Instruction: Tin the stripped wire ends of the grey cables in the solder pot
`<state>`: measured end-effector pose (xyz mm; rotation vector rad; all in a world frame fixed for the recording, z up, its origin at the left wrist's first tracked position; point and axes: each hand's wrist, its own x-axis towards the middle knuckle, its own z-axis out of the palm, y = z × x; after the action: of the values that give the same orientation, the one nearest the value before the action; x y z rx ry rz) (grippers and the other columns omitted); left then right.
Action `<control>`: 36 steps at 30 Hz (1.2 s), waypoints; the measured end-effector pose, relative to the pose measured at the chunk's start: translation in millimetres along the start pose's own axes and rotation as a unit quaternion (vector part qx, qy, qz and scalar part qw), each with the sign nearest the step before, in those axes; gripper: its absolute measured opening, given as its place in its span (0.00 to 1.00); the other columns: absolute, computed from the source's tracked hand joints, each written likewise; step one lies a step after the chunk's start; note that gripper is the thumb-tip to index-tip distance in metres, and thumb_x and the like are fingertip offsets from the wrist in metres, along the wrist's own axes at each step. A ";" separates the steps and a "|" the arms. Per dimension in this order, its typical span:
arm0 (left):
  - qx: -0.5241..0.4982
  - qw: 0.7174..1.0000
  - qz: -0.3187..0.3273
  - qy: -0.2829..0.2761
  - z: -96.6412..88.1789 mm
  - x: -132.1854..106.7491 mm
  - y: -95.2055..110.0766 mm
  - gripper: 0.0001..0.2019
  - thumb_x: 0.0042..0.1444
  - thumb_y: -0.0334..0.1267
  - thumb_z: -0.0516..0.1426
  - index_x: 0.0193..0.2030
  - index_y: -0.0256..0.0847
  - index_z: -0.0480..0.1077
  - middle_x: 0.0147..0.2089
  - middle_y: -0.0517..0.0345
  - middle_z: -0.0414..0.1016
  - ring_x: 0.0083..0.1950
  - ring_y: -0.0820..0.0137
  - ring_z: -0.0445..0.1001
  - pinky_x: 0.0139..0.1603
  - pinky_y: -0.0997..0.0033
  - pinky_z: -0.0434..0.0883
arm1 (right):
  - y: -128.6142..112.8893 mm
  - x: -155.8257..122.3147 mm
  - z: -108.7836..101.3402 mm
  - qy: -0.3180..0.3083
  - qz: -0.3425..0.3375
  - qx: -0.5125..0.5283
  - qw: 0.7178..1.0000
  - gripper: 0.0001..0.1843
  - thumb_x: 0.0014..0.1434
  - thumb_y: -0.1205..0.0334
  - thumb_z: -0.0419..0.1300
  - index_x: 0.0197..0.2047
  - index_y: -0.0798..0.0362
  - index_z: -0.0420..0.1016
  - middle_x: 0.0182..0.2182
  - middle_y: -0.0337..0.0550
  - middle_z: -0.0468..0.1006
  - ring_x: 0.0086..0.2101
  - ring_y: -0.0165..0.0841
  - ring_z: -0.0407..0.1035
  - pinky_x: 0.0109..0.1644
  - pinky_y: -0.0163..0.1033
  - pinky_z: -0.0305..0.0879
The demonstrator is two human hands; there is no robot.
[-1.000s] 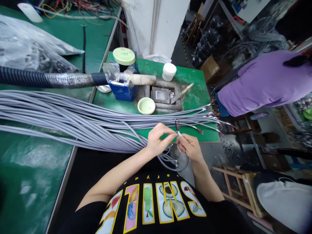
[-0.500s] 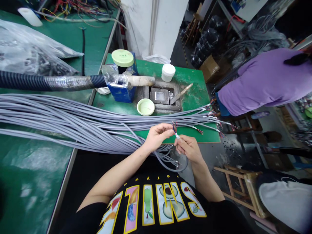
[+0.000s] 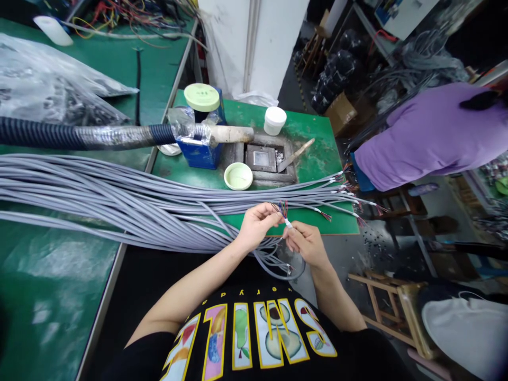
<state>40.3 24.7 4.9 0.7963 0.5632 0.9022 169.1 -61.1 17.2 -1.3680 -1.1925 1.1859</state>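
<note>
My right hand point(image 3: 307, 241) is closed round the end of a grey cable point(image 3: 291, 276), just below its white-wrapped tip. Thin coloured wires point(image 3: 283, 208) fan out of that tip. My left hand point(image 3: 256, 223) pinches some of these wires between thumb and fingertips, and a few dark strands bend over to its side. From my right hand the cable loops down and back to the left. Behind my hands, a thick bundle of similar grey cables point(image 3: 119, 198) runs across the bench, its stripped ends fanned out at the right.
Beyond the cables sit a solder pot point(image 3: 262, 157), a scraper point(image 3: 296, 155), a pale green dish point(image 3: 238, 176), a white tub point(image 3: 274, 120) and a blue box point(image 3: 199, 152). A ribbed hose point(image 3: 119, 136) crosses from the left. Someone in purple point(image 3: 436, 135) is at the right, near a wooden stool point(image 3: 381, 296).
Some dark wires now bend left over my left fingertips, apart from the rest of the fan. My right hand keeps its hold on the cable; the view has shifted very slightly.
</note>
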 end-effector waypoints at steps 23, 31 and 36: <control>0.007 0.995 0.091 0.037 4.2 -9.3 11.3 0.07 0.44 0.37 0.64 0.24 0.38 0.71 0.24 0.63 0.69 0.27 0.77 0.65 0.30 0.75 0.64 | -24.6 24.9 12.8 0.148 -0.280 -0.282 0.906 0.13 0.58 0.67 0.58 0.44 0.46 0.78 0.35 0.43 0.81 0.34 0.35 0.75 0.40 0.40 0.70; 0.060 0.987 0.142 0.051 -13.8 -12.9 11.7 0.12 0.46 0.43 0.65 0.25 0.38 0.70 0.25 0.62 0.66 0.28 0.76 0.63 0.31 0.74 0.62 | -35.6 38.1 21.0 0.104 -0.261 -0.308 0.909 0.09 0.59 0.63 0.57 0.35 0.48 0.80 0.33 0.45 0.82 0.34 0.37 0.75 0.39 0.43 0.70; -0.084 0.991 0.074 0.070 -16.7 -10.7 4.2 0.15 0.43 0.45 0.66 0.26 0.38 0.68 0.25 0.64 0.68 0.27 0.78 0.65 0.31 0.75 0.63 | -43.8 53.7 31.3 0.071 -0.282 -0.315 0.903 0.11 0.61 0.63 0.55 0.31 0.49 0.78 0.31 0.43 0.80 0.34 0.35 0.74 0.40 0.41 0.69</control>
<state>20.8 23.2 -0.6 0.6313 0.5478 1.1341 137.3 -2.2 53.2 -1.3752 -1.7965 0.2809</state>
